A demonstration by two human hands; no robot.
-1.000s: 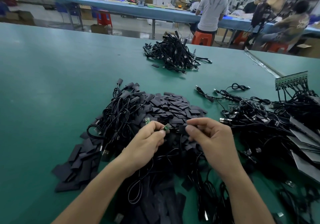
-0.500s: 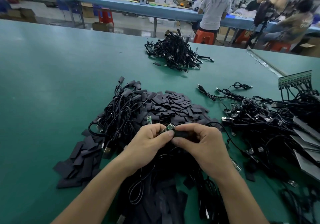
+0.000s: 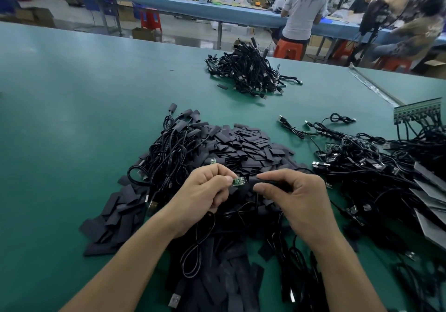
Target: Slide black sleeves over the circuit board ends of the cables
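Note:
My left hand (image 3: 204, 192) pinches a small green circuit board (image 3: 239, 181) at a cable's end, just above a heap of flat black sleeves (image 3: 243, 146). My right hand (image 3: 295, 197) pinches a black sleeve (image 3: 266, 181) whose open end meets the board's right side. A second green board (image 3: 212, 160) pokes up behind my left hand. The cable itself trails down out of sight under my hands.
A tangle of cables (image 3: 169, 152) lies left of the sleeve heap. Another cable pile (image 3: 251, 72) sits farther back. More cables and a green board strip (image 3: 417, 112) crowd the right side. People work at a blue bench (image 3: 169, 2) beyond the green table (image 3: 60, 118).
My right hand moved left, bringing the black sleeve up to the circuit board held by my left hand. The left hand stayed nearly still.

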